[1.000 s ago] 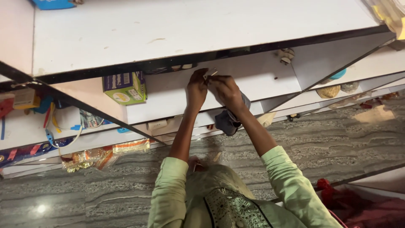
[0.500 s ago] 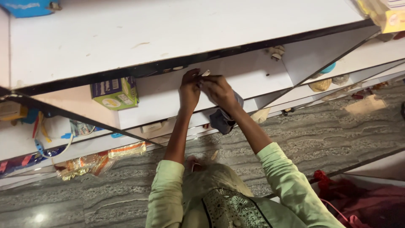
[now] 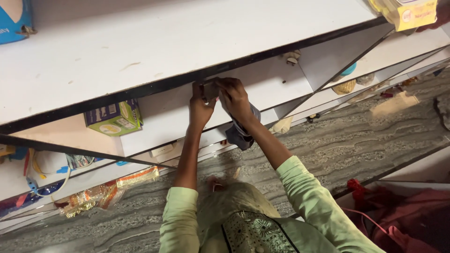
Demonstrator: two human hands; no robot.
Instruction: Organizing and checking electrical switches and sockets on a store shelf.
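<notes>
Brown card [image 3: 210, 90] sits pinched between both hands at the shelf edge [image 3: 140, 91]. Left hand [image 3: 200, 107] grips its left end, right hand [image 3: 234, 96] its right, a grey cloth [image 3: 243, 131] trapped beneath that palm.

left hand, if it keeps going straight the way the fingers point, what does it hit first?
Probably the black front edge of the upper shelf. The left hand points up toward it, fingers already at a small dark object held with the right hand just under that edge. Depth is unclear; it may pass underneath.
</notes>
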